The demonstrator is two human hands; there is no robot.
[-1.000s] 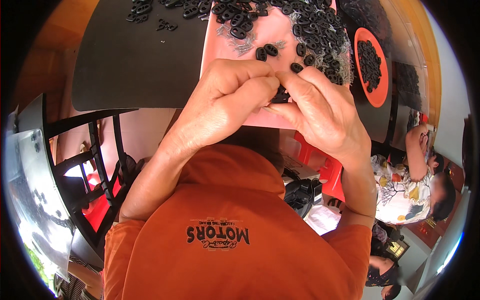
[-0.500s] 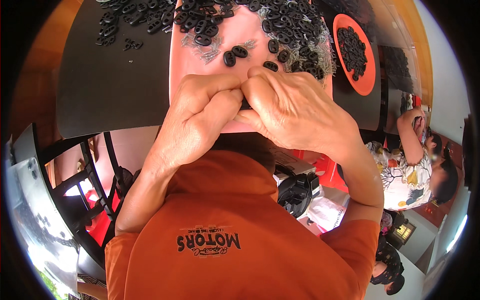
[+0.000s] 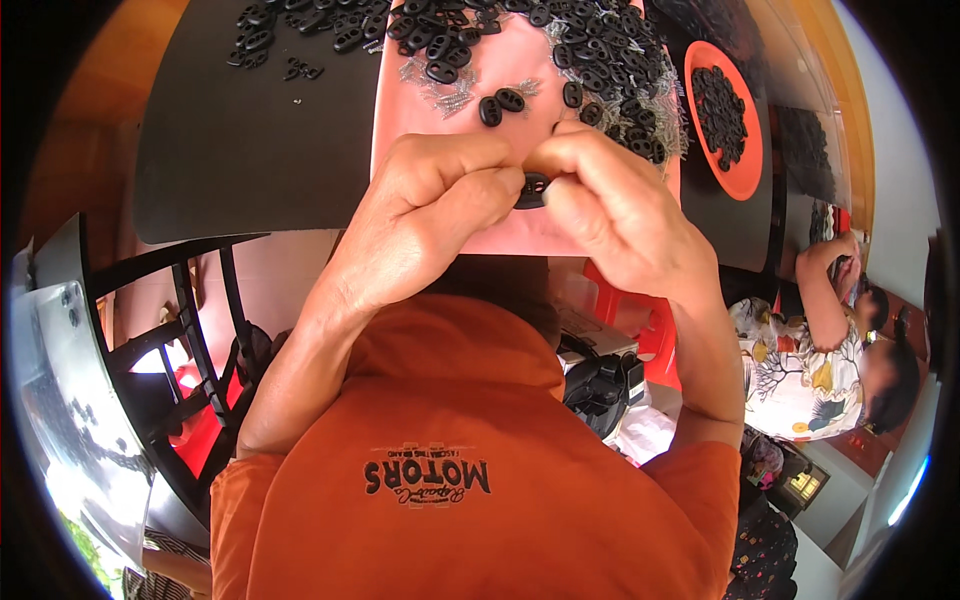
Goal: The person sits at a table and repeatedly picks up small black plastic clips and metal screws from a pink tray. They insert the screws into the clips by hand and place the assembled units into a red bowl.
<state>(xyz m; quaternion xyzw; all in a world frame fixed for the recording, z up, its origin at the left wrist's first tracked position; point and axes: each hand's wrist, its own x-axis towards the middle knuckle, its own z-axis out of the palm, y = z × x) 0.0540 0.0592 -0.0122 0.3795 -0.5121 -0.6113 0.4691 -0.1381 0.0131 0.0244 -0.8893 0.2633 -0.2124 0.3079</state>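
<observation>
Both my hands meet over the near part of a pink board (image 3: 515, 240). Between their fingertips sits a black oval cord lock (image 3: 533, 192) with holes in it, partly hidden by the fingers. My left hand (image 3: 430, 210) is closed, its thumb and curled forefinger pinching the cord lock's left end. On the other end, my right hand (image 3: 628, 215) presses with bent thumb and fingers. Just beyond the hands lie two loose cord locks (image 3: 490, 111), close to a patch of small metal springs (image 3: 450, 100).
A heap of black cord locks (image 3: 590, 70) and more springs cover the board's far right. Black pieces (image 3: 345, 35) lie on the dark table (image 3: 250, 160) at the far left. An orange bowl (image 3: 748, 180) of small black parts stands right. Another person (image 3: 800, 370) is at the right.
The cord lock, mostly covered before, now shows between my fingertips. My right hand has turned and its thumb has come up beside the piece. The whole view has shifted slightly.
</observation>
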